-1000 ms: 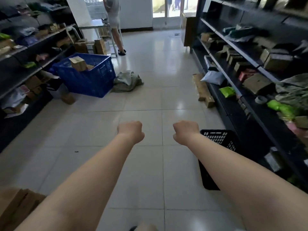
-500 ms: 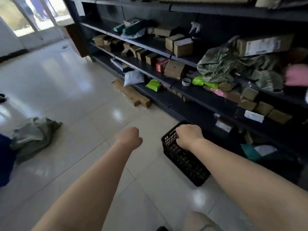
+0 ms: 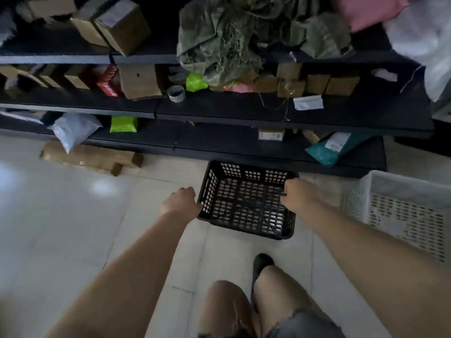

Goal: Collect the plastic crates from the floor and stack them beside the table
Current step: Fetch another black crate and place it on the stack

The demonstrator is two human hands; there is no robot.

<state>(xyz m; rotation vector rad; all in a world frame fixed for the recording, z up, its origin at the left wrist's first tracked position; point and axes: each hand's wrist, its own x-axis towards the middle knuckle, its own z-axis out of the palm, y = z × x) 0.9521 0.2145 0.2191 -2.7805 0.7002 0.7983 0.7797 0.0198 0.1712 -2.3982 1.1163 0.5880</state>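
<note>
Black crate [image 3: 246,203]: sits on the tiled floor [image 3: 73,228], just in front of the bottom edge of the dark shelving unit [image 3: 219,111]; open side up, nothing visible inside it.
Left hand [image 3: 181,201]: at the crate's left wall, touching the rim near the slot handle; fingers curled, knuckles up. Whether the fingers have closed on the rim cannot be told from this view.
Right hand [image 3: 296,194]: on the crate's right rim, near the far right corner; fingers bent over the edge into the crate, gripping the rim.
Crate relative to hands: between the two hands, one at each short side; base appears to rest on the floor, though the near side is dim.
White crate [image 3: 400,213]: on the floor to the right of the black crate, near but apart from it, beside the right forearm.
Brown parcel [image 3: 90,157]: lies on the floor against the shelving's bottom edge, well left of the black crate.
Shelving contents: cardboard boxes, green bags, a tape roll [image 3: 176,93], a crumpled olive sack [image 3: 219,37].
Person: knees and one dark shoe [image 3: 261,264] show just behind the black crate.
</note>
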